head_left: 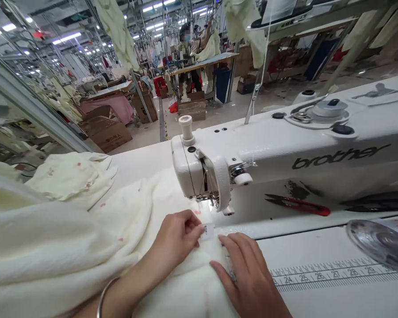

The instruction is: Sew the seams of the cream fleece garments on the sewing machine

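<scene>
A cream fabric garment (pixel 69 247) with small pink specks lies over the sewing table and under the needle of a white Brother sewing machine (pixel 285 154). My left hand (pixel 177 236) pinches a small white label (pixel 208 230) against the fabric just in front of the presser foot (pixel 214 204). My right hand (pixel 245 269) lies flat on the fabric to the right of the label, fingers stretched toward it. A thin bangle sits on my left wrist.
Red-handled thread snips (pixel 300 205) lie against the machine's base. A ruler strip (pixel 334 271) runs along the table at right, beside a shiny metal disc (pixel 380 243). More cream pieces (pixel 73 174) are stacked at left. Another person sits at a far table (pixel 202 64); cardboard boxes (pixel 108 132) stand on the floor.
</scene>
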The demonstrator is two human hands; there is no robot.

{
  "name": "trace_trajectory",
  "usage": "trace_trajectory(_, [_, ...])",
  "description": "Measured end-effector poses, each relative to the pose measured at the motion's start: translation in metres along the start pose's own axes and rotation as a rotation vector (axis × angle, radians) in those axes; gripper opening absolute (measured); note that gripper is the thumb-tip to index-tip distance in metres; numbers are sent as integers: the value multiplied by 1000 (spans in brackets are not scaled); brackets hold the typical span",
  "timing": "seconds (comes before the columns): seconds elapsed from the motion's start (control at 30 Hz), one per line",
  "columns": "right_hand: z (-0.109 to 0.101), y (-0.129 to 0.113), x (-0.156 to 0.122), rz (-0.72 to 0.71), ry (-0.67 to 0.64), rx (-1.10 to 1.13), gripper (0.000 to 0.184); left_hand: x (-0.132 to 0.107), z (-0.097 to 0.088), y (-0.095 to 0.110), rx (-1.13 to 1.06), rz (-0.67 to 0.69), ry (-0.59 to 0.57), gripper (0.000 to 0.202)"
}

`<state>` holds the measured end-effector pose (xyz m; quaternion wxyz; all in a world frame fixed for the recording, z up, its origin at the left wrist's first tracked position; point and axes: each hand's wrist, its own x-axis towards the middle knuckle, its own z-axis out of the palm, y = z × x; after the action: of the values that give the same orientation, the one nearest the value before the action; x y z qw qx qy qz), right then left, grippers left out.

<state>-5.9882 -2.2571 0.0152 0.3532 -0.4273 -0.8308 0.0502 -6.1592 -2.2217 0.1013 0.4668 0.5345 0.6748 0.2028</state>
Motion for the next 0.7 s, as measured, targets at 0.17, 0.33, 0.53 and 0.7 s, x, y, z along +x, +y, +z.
trace_trajectory(0.17, [-3, 2, 2, -23, -88, 6, 37, 12, 8, -10, 67, -8, 48, 13])
trace_trajectory(0.33, [-4, 1, 1, -10, -115, 18, 37, 14, 6, -12, 37, -32, 17, 14])
trace_trajectory(0.53, [-4, 0, 3, -4, -101, 43, 35, 14, 7, -13, 56, -23, 32, 14])
trace_trajectory(0.7, [-5, 0, 4, -1, -102, 39, 35, 13, 7, -11, 76, -36, 35, 14])
